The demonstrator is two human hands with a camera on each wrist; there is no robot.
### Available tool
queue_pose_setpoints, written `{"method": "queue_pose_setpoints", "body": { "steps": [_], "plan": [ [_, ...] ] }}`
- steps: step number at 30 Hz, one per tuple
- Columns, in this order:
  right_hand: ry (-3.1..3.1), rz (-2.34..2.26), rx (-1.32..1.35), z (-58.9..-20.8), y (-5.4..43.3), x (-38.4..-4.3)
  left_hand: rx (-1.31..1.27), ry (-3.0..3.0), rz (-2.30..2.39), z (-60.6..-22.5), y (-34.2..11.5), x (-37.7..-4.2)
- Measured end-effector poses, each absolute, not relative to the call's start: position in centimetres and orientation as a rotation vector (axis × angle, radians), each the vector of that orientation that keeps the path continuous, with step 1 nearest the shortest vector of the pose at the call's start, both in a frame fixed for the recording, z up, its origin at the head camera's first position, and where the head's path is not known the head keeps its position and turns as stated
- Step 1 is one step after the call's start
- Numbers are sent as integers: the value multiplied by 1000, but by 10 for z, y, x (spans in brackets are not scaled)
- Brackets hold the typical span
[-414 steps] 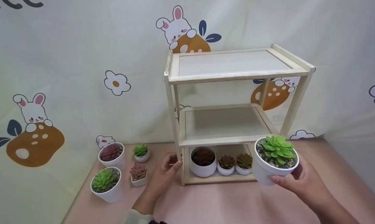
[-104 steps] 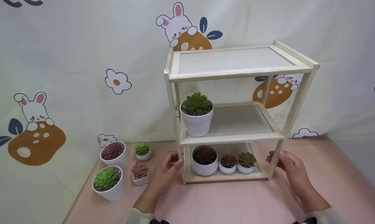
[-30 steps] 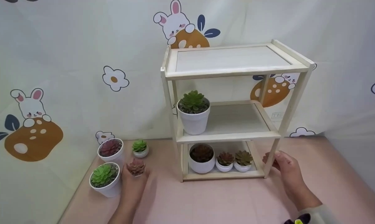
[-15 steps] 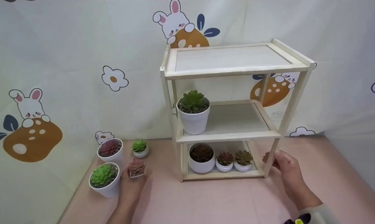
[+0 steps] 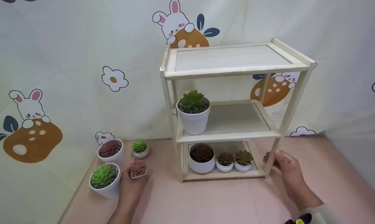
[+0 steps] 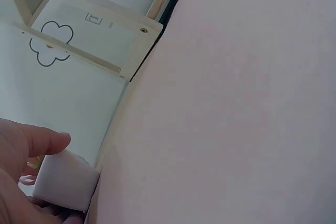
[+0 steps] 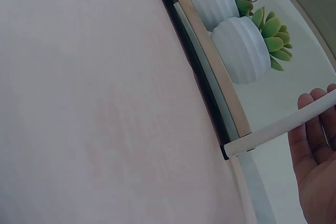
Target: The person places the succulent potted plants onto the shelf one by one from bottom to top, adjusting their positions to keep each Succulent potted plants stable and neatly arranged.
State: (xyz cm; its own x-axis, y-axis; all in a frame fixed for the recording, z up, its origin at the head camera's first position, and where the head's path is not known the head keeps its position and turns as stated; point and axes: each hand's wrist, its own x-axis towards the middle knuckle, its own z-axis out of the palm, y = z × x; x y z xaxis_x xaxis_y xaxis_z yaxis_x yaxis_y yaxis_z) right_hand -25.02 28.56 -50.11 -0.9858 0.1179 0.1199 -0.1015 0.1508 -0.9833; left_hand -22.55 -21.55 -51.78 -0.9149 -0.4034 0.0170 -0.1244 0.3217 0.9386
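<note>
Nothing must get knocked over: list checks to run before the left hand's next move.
1. Left hand grips potted pink succulent: ok.
2. Right hand at wooden rack's front right post: ok.
3. Large green succulent upright on middle shelf: ok.
4. Three plants upright on bottom shelf: ok.
5. Left hand well apart from green plant beside it: not ok, looks close.
6. Pink succulent's pot off table: cannot tell.

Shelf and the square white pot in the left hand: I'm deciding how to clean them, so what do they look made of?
The shelf looks like pale, matte wood, likely unpainted: it is cream-coloured, with faint grain along the front. The square white pot could be ceramic or plastic; it looks smooth with no strong gloss, which leaves it open.
</note>
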Motion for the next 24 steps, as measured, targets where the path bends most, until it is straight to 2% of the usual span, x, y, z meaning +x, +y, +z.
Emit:
{"method": "queue_pose_setpoints", "body": {
  "steps": [17,24],
  "plan": [
    [-2272,1941,-18,-500,285,-250,494,-2397,-1601,-516,-212,-224],
    [-2233,1956,-7,-501,284,-250,448,-2331,-1760,-513,-208,-224]
  ]
}}
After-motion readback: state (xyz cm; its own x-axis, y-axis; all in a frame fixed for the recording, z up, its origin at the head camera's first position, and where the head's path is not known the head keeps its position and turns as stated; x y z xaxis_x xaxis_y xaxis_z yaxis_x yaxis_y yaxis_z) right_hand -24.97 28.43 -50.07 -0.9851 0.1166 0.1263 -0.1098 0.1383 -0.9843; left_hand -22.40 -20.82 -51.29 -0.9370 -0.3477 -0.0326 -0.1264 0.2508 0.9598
